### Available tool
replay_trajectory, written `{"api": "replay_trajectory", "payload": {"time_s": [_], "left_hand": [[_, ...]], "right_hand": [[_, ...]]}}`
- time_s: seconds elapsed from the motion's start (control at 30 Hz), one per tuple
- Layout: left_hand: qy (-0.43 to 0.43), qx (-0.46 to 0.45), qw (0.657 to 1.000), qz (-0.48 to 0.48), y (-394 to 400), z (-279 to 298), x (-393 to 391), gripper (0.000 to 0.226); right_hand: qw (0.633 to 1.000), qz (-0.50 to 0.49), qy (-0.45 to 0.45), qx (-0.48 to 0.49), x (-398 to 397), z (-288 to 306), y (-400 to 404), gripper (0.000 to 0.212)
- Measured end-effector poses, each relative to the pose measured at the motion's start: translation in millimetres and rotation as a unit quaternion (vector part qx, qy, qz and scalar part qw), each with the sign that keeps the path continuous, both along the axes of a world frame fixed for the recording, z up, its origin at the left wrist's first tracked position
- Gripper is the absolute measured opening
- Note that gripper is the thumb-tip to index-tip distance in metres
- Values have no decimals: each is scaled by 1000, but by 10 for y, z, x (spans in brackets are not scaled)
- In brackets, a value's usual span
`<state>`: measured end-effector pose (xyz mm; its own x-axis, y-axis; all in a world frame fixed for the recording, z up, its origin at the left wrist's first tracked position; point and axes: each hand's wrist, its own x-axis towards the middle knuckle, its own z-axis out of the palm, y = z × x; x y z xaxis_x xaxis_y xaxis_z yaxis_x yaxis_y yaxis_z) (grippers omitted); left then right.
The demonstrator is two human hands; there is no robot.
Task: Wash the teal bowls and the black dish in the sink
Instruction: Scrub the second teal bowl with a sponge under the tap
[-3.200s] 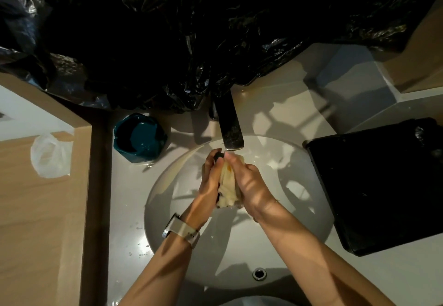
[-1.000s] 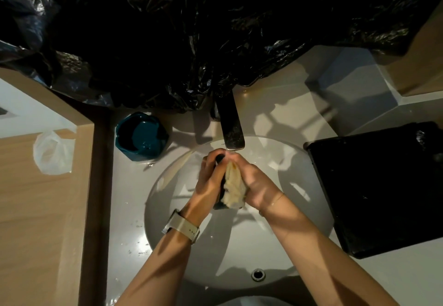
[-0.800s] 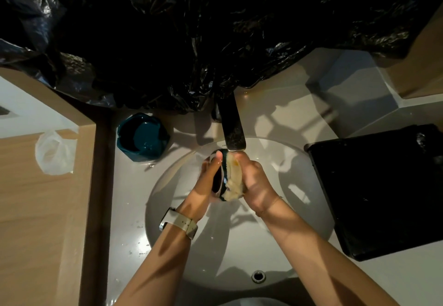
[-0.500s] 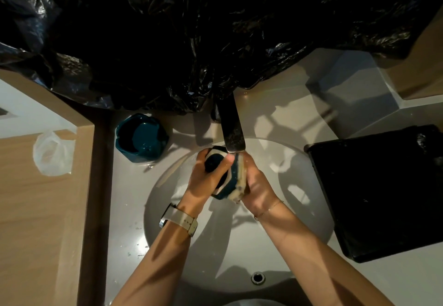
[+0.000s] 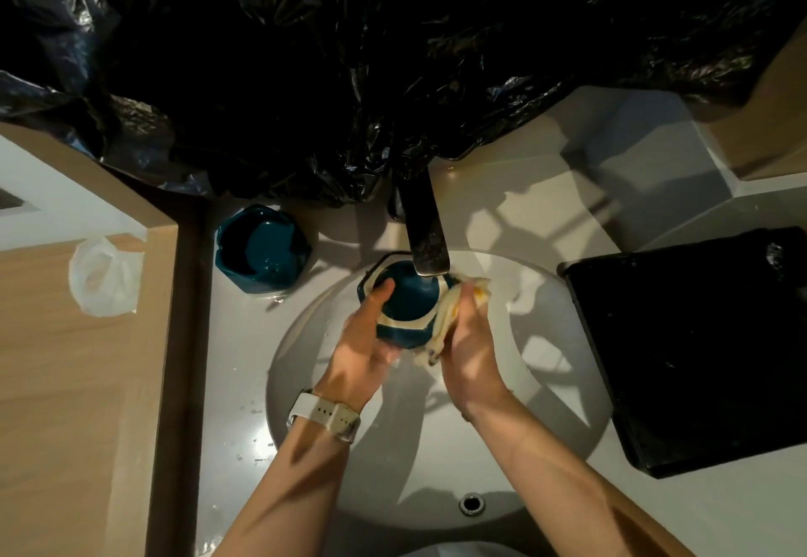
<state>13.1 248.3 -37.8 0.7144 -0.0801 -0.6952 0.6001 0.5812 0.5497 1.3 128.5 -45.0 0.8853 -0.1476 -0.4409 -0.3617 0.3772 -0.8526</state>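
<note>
Over the white sink [image 5: 436, 447] a teal bowl [image 5: 408, 310] is gripped by the left hand [image 5: 364, 347] under the faucet [image 5: 425, 233], while a yellowish cloth [image 5: 454, 310] is clutched against its side by the right hand [image 5: 469, 351] — farther back, a second teal bowl [image 5: 262, 249] sits on the counter at left, the black dish [image 5: 694, 347] at right.

No legible text, label or number on anything here

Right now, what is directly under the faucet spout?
Under the faucet spout is a teal bowl over the sink, gripped by the left hand; the right hand presses a cloth against it. The spout covers the bowl's far rim.
</note>
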Motion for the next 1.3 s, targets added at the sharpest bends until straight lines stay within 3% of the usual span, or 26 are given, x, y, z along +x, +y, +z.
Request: {"api": "replay_trajectory", "payload": {"time_s": [0.07, 0.13, 0.23, 0.43, 0.57, 0.63, 0.67, 0.8, 0.93, 1.03, 1.13, 1.2, 1.3], "left_hand": [[-31, 62, 997, -21, -34, 1, 4, 40], [-73, 117, 990, -34, -59, 29, 4, 28], [-124, 201, 968, -86, -59, 97, 0, 23], [-34, 92, 995, -36, -76, 36, 2, 50], [-38, 58, 998, -8, -120, -23, -99, 63], [-25, 44, 999, 6, -134, -57, -141, 69], [-10, 46, 999, 20, -137, -61, -146, 68], [34, 88, 993, 70, -97, -113, -89, 55], [24, 113, 993, 26, -100, -27, -159, 56], [30, 106, 994, 13, -199, 22, -175, 55], [73, 149, 985, 37, -229, 4, -75, 53], [60, 194, 979, 16, -212, -37, -48, 52], [1, 254, 967, -34, -206, 15, -56, 49]], "right_hand": [[996, 17, -55, -74, -116, -10, 50, 39], [986, 38, -101, -127, -174, -1, 82, 21], [949, 63, -185, -246, -87, -14, -23, 11], [925, 171, -210, -267, -89, -70, -229, 21], [807, 251, -315, -432, -277, -109, -162, 31], [767, 295, -314, -476, -149, -45, -156, 33], [766, 305, -297, -482, -78, -15, -165, 34], [826, 293, -245, -414, -207, -14, -263, 34], [850, 306, -234, -359, -355, -6, -211, 52], [867, 318, -204, -325, -94, 67, -242, 34], [889, 283, -135, -335, -144, 15, -370, 29], [917, 276, -80, -277, -344, 6, -400, 17], [962, 241, -21, -123, -498, 103, -299, 23]]}}
